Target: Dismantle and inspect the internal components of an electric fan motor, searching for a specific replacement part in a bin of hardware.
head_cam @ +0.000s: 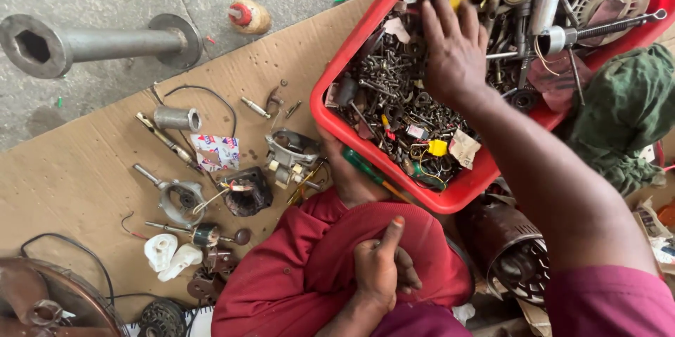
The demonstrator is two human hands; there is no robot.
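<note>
The right hand [453, 52] reaches forward into the red plastic bin [351, 62], fingers spread and flat, palm down on the heap of screws and bolts [390, 80]; it grips nothing that shows, the fingertips resting among washers and a yellow piece near the bin's far side; whether anything is pinched beneath the palm cannot be told. The small hardware lies directly under and to the left of that hand, touching it; longer pieces, a threaded rod [605, 27] and a metal cylinder [543, 12], lie just to its right, their long axes running across the bin toward its right rim. The left hand [380, 266] is well apart from the bin, curled into a loose fist on the red cloth [309, 266] over the lap, thumb up, holding nothing visible; so the right hand is by far the nearer to the heap. A green-handled screwdriver [373, 172] lies along the bin's near edge; motor parts [288, 154] sit on the cardboard sheet [84, 175] on the floor.
</note>
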